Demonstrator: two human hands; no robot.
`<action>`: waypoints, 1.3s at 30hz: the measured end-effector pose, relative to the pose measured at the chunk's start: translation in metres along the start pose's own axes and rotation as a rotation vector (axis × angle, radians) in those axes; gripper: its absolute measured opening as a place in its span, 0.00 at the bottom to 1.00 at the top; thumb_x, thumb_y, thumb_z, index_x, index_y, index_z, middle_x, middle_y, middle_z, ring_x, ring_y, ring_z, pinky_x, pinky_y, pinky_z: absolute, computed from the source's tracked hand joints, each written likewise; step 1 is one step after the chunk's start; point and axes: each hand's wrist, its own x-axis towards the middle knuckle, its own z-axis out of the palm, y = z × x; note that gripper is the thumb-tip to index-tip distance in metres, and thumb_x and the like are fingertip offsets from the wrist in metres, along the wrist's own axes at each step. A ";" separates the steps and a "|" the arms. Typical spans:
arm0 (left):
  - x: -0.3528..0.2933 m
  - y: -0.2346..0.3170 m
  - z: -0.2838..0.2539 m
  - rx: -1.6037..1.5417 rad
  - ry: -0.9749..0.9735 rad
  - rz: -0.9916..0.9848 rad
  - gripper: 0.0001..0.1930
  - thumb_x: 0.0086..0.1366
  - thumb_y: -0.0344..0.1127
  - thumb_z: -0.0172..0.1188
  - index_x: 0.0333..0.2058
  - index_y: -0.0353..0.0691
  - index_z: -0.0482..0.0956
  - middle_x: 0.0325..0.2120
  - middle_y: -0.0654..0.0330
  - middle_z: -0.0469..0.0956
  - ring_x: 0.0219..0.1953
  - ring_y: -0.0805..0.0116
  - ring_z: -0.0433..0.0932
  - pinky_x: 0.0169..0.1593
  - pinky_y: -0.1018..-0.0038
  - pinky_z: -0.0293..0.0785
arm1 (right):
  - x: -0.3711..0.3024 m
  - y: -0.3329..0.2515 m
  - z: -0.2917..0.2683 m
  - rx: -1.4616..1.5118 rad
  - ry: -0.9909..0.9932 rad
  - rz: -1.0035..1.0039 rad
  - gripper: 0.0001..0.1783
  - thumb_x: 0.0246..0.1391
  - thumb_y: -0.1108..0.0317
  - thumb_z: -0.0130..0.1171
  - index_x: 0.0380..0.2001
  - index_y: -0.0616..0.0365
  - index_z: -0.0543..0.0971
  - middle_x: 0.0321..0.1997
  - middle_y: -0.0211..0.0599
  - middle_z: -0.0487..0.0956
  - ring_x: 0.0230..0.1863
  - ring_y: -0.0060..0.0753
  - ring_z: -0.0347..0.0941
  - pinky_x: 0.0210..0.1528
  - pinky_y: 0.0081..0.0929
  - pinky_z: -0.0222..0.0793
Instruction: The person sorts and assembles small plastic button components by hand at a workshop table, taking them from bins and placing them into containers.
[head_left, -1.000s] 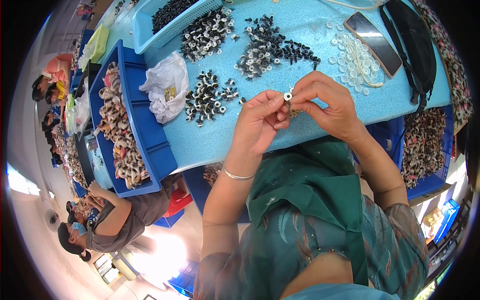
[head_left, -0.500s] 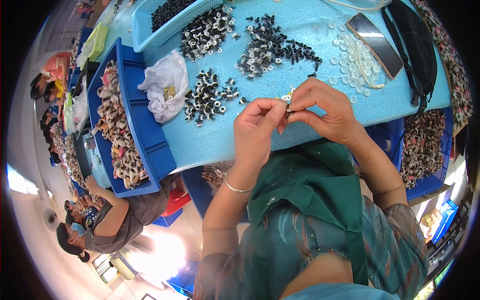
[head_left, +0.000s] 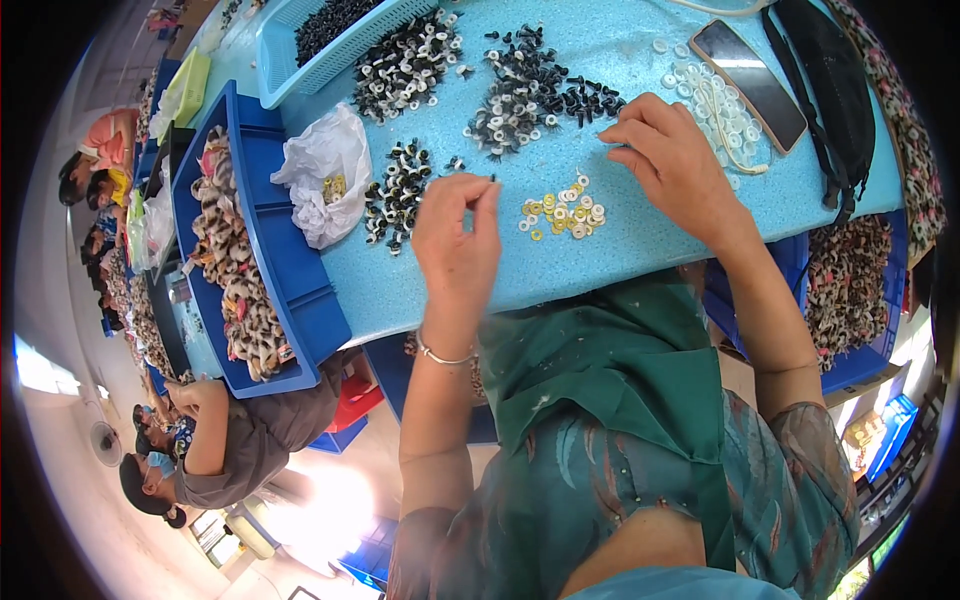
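My left hand (head_left: pixel 458 240) is over the table beside a pile of black pegs with white and yellow rings (head_left: pixel 393 196). Its fingers are curled in toward the thumb, and a tiny dark bit shows at the tips, too small to name. My right hand (head_left: pixel 675 170) hovers just below a group of loose black pegs (head_left: pixel 592 100); thumb and forefinger are parted, with nothing visible between them. Between the hands lie scattered white and yellow rings (head_left: pixel 572 215). Farther back are heaps of black pegs with white rings (head_left: pixel 410 65) and dark pegs with bristly tufts (head_left: pixel 507 115).
A light-blue basket (head_left: pixel 275 75) of black pieces stands at the back left. A white plastic bag (head_left: pixel 320 155) lies by a blue bin (head_left: pixel 285 240) of furry pieces. Clear caps (head_left: pixel 690 80), a phone (head_left: pixel 750 85) and a black pouch (head_left: pixel 825 85) are at right. A co-worker (head_left: pixel 250 440) sits at left.
My hands were together, pinching a small piece. They have parted: the left moved left to the ringed pegs, the right moved up and right toward the black pegs, uncovering the rings between.
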 end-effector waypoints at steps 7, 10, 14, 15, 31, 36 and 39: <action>0.003 0.006 0.017 0.023 -0.080 0.212 0.09 0.52 0.23 0.67 0.33 0.39 0.80 0.33 0.57 0.76 0.36 0.58 0.73 0.40 0.65 0.72 | -0.005 0.004 -0.002 -0.142 -0.128 0.063 0.06 0.48 0.77 0.59 0.33 0.60 0.77 0.37 0.38 0.73 0.34 0.45 0.68 0.42 0.36 0.65; 0.004 0.025 0.038 0.025 -0.181 0.191 0.08 0.51 0.23 0.67 0.32 0.38 0.81 0.30 0.57 0.77 0.35 0.58 0.74 0.37 0.66 0.71 | -0.002 0.002 -0.001 -0.095 -0.133 0.070 0.05 0.49 0.76 0.59 0.32 0.60 0.76 0.37 0.38 0.73 0.36 0.46 0.69 0.42 0.38 0.65; 0.007 0.027 0.051 0.110 -0.279 0.204 0.06 0.52 0.26 0.67 0.30 0.38 0.80 0.28 0.58 0.75 0.33 0.57 0.73 0.37 0.65 0.70 | -0.008 -0.010 0.001 0.128 -0.051 0.096 0.06 0.50 0.76 0.61 0.33 0.60 0.76 0.36 0.39 0.75 0.35 0.44 0.72 0.39 0.37 0.68; 0.008 0.028 0.051 0.136 -0.286 0.209 0.05 0.53 0.27 0.66 0.29 0.38 0.80 0.27 0.57 0.74 0.33 0.57 0.72 0.37 0.65 0.70 | -0.009 -0.014 0.000 0.226 -0.052 0.167 0.06 0.50 0.76 0.62 0.33 0.60 0.76 0.35 0.38 0.75 0.34 0.41 0.74 0.37 0.34 0.70; 0.006 0.024 0.038 -0.736 -0.280 -0.557 0.02 0.63 0.26 0.61 0.33 0.34 0.78 0.28 0.63 0.77 0.29 0.78 0.72 0.34 0.78 0.70 | -0.016 -0.034 0.009 0.565 0.013 0.302 0.10 0.50 0.72 0.68 0.36 0.59 0.81 0.31 0.33 0.78 0.32 0.27 0.77 0.34 0.25 0.72; 0.006 0.023 0.035 -0.602 -0.266 -0.479 0.02 0.62 0.25 0.62 0.33 0.35 0.79 0.28 0.61 0.77 0.29 0.73 0.73 0.35 0.76 0.71 | -0.014 -0.033 0.011 0.583 0.015 0.300 0.10 0.50 0.72 0.68 0.36 0.59 0.81 0.31 0.33 0.77 0.30 0.27 0.75 0.34 0.25 0.71; 0.005 0.019 0.037 -0.327 -0.255 -0.193 0.02 0.60 0.25 0.63 0.32 0.36 0.80 0.29 0.61 0.78 0.30 0.72 0.75 0.36 0.75 0.71 | -0.017 -0.025 0.008 0.543 0.017 0.305 0.09 0.50 0.72 0.68 0.36 0.59 0.81 0.30 0.33 0.77 0.30 0.27 0.74 0.34 0.25 0.70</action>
